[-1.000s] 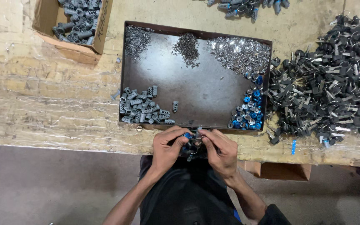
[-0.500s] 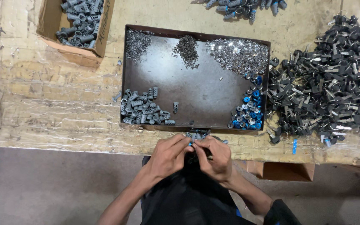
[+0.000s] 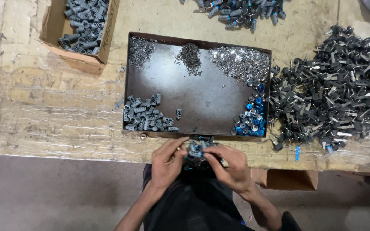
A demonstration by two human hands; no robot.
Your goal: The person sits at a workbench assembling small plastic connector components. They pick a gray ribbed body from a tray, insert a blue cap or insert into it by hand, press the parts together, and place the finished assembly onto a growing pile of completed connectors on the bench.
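My left hand [image 3: 168, 164] and my right hand [image 3: 232, 167] meet just below the table's front edge, both gripping a small grey and blue lock cylinder [image 3: 195, 151] between the fingertips. Just beyond them lies a dark metal tray [image 3: 202, 100]. Inside it are a group of grey cylinders [image 3: 146, 114] at the near left, blue-capped parts [image 3: 250, 116] at the near right, and heaps of tiny metal pins [image 3: 240, 63] along the far side.
A big pile of black-headed keys [image 3: 335, 90] covers the table's right side. A cardboard box [image 3: 82, 32] of grey cylinders stands at the far left. More assembled cylinders [image 3: 240, 9] lie at the far edge. A brown box [image 3: 290, 179] sits under the table.
My hands have stayed together by the tray's front edge, shifting a little as the fingers work the small cylinder. The view has drifted slightly.
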